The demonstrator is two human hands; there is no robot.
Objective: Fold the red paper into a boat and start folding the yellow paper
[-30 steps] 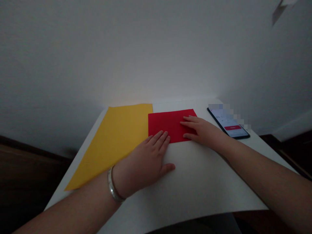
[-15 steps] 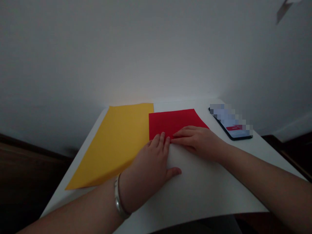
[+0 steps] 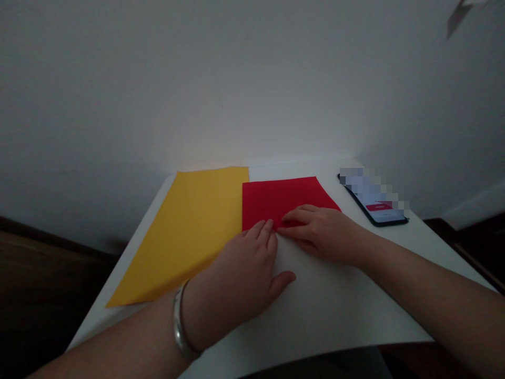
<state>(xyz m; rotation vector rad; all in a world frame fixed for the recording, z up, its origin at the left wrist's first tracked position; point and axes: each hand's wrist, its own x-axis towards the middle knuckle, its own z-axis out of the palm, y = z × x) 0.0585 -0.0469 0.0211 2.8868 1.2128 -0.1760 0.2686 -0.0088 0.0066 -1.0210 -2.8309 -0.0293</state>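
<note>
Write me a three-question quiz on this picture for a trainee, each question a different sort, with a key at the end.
1. On which of the person's own sides, left or right, is the bracelet worn?
2. True or false: the red paper lies between the yellow paper and the phone.
3. The fingertips of the left hand rest at which edge of the red paper? a) far b) near c) right

Key: 1. Left. 2. True. 3. b.
</note>
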